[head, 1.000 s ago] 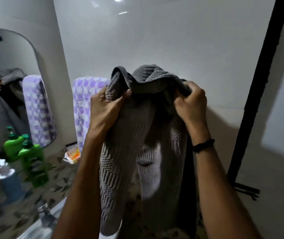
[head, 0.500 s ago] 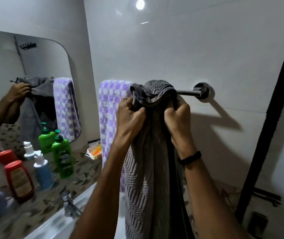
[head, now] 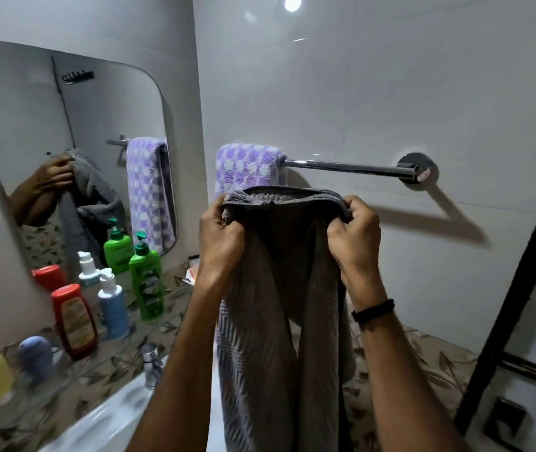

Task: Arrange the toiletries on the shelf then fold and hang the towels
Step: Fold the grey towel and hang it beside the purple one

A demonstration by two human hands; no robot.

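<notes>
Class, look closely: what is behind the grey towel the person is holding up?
Behind the grey towel hangs the lower part of the purple checked towel, draped over the chrome towel bar. The towel hides the wall and counter directly behind it, so nothing more can be told there.

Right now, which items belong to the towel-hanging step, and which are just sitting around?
In play: grey towel, left hand, right hand, towel bar, purple checked towel.

Idle: green pump bottle, red bottle, white pump bottle, faucet, mirror.
</notes>
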